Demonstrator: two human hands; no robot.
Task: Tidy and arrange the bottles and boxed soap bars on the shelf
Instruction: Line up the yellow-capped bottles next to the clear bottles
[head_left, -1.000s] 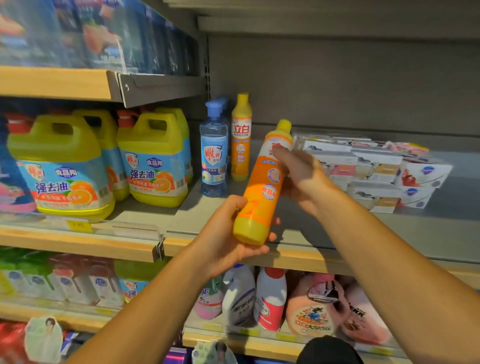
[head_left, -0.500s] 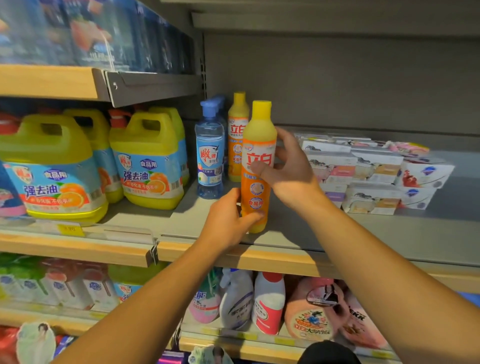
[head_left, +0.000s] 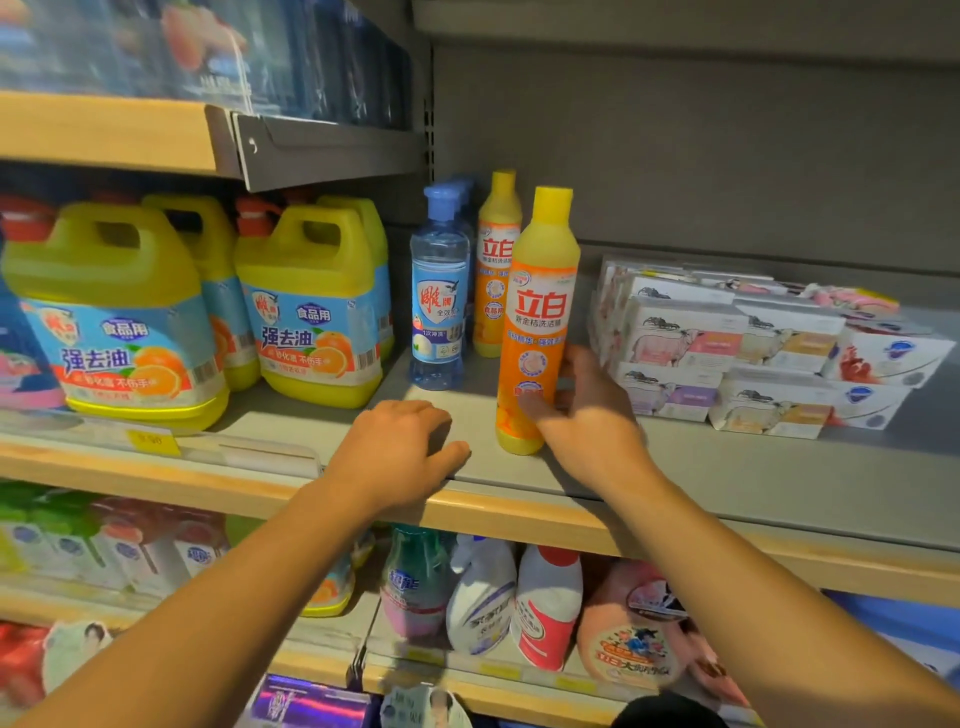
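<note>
Orange bottle (head_left: 537, 332) upright nr shelf edge (head_left: 519, 512), R hand (head_left: 587, 415) alongside.

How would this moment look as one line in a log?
orange bottle: upright on shelf | right hand: fingers touching it | left hand: resting on shelf

On the shelf (head_left: 727, 467), the front bottle (head_left: 537, 322) stands right of the clear bottle (head_left: 439, 312) (upright), left of the soap boxes (head_left: 727, 343).
</note>
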